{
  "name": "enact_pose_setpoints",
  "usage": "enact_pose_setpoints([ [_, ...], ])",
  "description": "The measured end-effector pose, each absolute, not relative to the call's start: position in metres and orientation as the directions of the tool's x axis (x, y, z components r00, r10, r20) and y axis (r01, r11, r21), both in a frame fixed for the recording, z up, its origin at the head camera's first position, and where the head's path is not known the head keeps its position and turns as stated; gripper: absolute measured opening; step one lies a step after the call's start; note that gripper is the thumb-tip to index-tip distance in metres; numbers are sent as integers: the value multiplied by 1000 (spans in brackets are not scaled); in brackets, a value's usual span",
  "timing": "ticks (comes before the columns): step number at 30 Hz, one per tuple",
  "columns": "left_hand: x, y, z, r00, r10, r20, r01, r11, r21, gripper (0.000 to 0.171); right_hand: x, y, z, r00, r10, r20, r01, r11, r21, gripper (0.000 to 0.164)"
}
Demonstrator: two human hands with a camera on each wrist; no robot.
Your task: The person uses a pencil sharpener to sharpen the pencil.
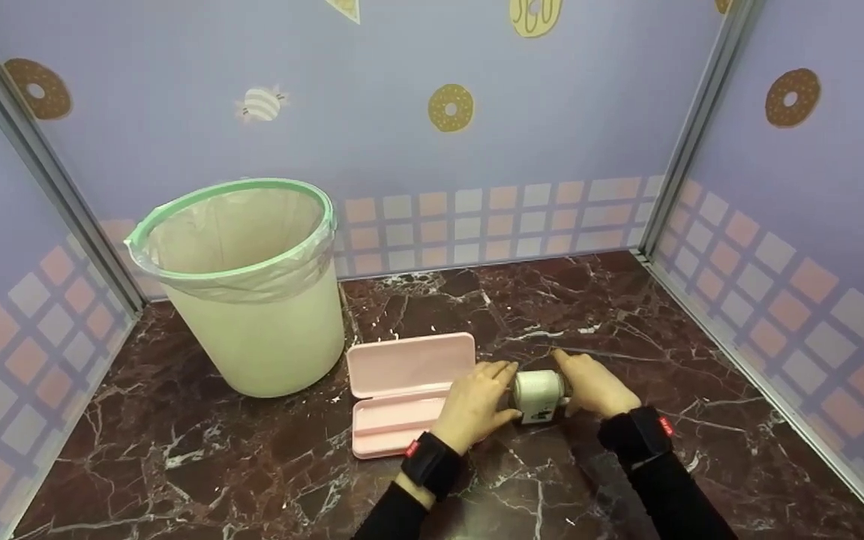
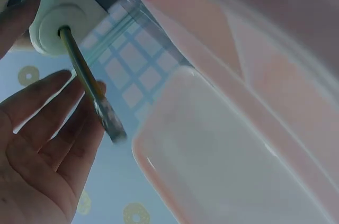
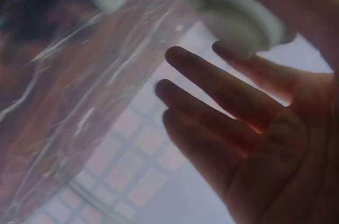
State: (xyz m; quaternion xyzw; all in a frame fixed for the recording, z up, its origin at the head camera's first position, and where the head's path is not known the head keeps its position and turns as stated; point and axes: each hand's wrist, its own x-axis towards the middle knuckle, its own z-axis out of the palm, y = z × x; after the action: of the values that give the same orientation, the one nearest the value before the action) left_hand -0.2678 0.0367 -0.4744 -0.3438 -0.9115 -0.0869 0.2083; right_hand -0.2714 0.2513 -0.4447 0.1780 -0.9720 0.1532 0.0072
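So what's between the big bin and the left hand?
The open pink case lies between the bin and the left hand, which partly hides it, in the head view.

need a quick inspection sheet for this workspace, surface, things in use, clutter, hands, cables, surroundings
Surface: dark reddish-brown marble-patterned table with pale veins
Things in use: white, round-fronted pencil sharpener; slim yellowish pencil with a silvery end, inserted in its front hole
Clutter: open pink hinged case; tall pale-green bin with green rim and translucent liner
Left hand: fingers extended beside the pencil; contact unclear
Right hand: beside the sharpener; blur hides whether thumb and index pinch anything
Cables: nothing seen
Surroundings: lavender walls with doughnut prints and pink-and-white squares, metal corner posts
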Motion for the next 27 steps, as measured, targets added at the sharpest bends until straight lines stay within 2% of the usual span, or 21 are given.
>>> enact_pose_setpoints([
  [4, -268, 56, -480, -657, 584, 477, 668, 744, 8, 73, -279, 262, -459, -954, -294, 61, -297, 893, -337, 48],
  [7, -268, 71, -483, -650, 572, 501, 659, 752, -4, 72, -285, 267, -471, -947, -297, 120, -321, 870, -374, 28],
  [10, -268, 83, -486, -653, 559, 511, 640, 768, -21, 70, -289, 271, -480, -938, -306, 161, -345, 844, -411, 18],
  [17, -269, 94, -490, -682, 530, 504, 576, 814, -77, 66, -289, 275, -486, -954, -279, 111, -297, 829, -474, 20],
  [27, -272, 95, -488, -699, 518, 493, 583, 812, -26, 63, -276, 277, -477, -946, -316, 75, -310, 811, -497, 22],
])
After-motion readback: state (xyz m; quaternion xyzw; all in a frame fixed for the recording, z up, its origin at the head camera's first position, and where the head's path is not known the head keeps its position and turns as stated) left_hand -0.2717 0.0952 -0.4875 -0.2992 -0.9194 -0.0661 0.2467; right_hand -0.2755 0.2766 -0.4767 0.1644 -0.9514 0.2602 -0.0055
